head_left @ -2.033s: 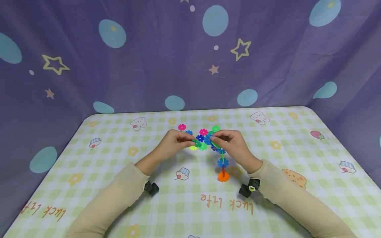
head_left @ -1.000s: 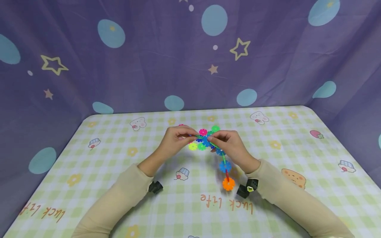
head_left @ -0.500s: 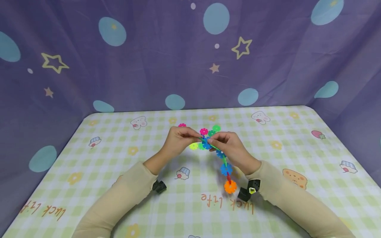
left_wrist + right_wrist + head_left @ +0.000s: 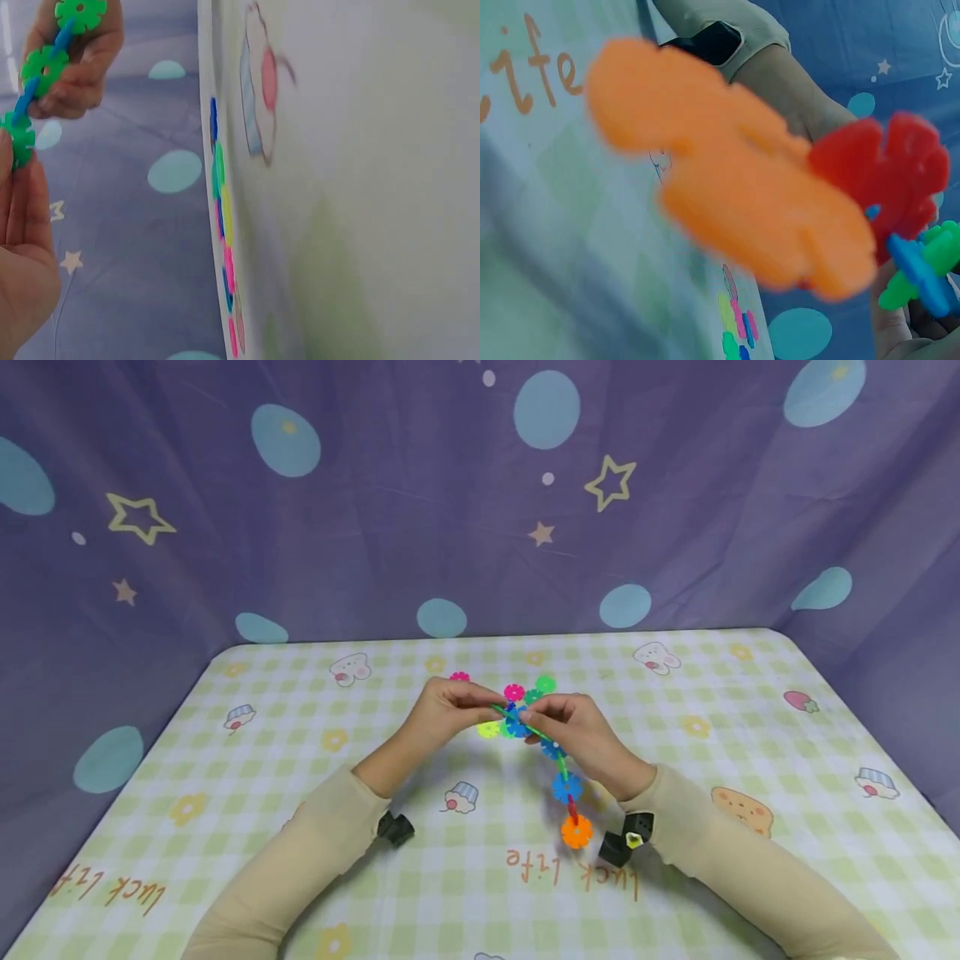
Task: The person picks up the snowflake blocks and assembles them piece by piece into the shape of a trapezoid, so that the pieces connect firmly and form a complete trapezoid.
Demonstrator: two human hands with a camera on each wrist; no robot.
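My left hand (image 4: 453,706) pinches a green snowflake disc (image 4: 21,139) between thumb and fingers. This disc meets a blue disc (image 4: 517,723) at the upper end of a chain of notched plastic snowflake discs. Close by, my right hand (image 4: 576,731) grips the chain at a green disc (image 4: 45,67), just past that blue one. From the right hand the chain hangs toward me: another blue disc (image 4: 567,787), a red disc (image 4: 889,169) seen edge-on from the head, and an orange disc (image 4: 577,832) at the low end. Fingers partly hide the upper discs.
Behind the hands lie several loose snowflake discs, among them a pink disc (image 4: 513,692), a yellow disc (image 4: 488,729) and a light green disc (image 4: 545,683). A checked tablecloth (image 4: 300,843) covers the table. Purple curtain (image 4: 480,527) stands at the back and sides.
My left hand has moved right with its green disc, up to the blue disc at the chain's end. The chain's orange end has swung toward me. My right hand keeps its grip.
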